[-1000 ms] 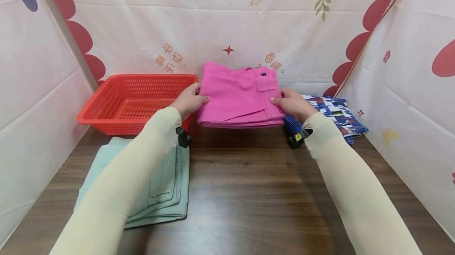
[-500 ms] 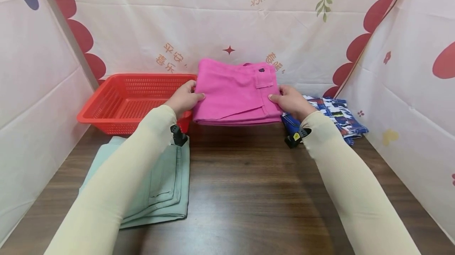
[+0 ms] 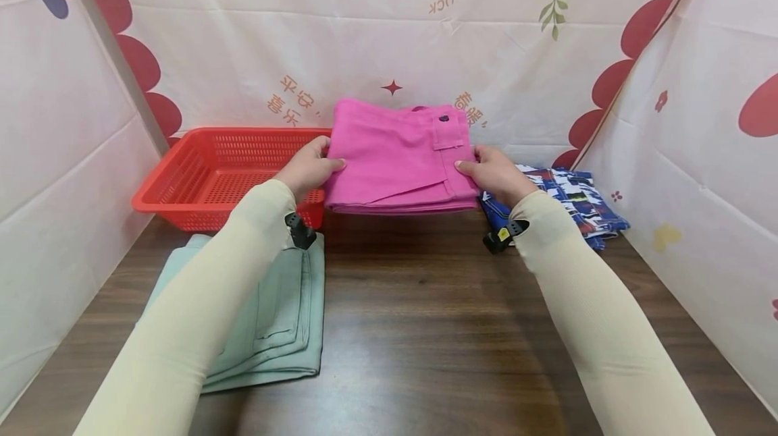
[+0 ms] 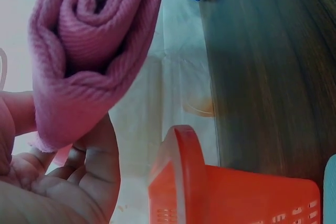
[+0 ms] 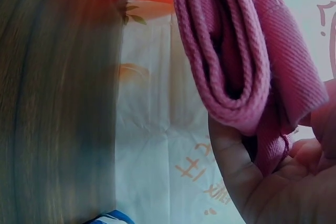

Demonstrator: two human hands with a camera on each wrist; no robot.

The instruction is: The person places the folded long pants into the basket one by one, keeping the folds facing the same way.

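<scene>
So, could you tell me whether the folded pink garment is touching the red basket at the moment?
Apart. In the left wrist view, the pink garment, gripped by the left hand, hangs clear of the red basket, with pale backdrop between them.

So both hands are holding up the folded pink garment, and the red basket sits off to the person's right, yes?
Not quite. Both hands do hold the folded pink garment, left hand and right hand, but the red basket sits to the person's left, as the head view shows.
</scene>
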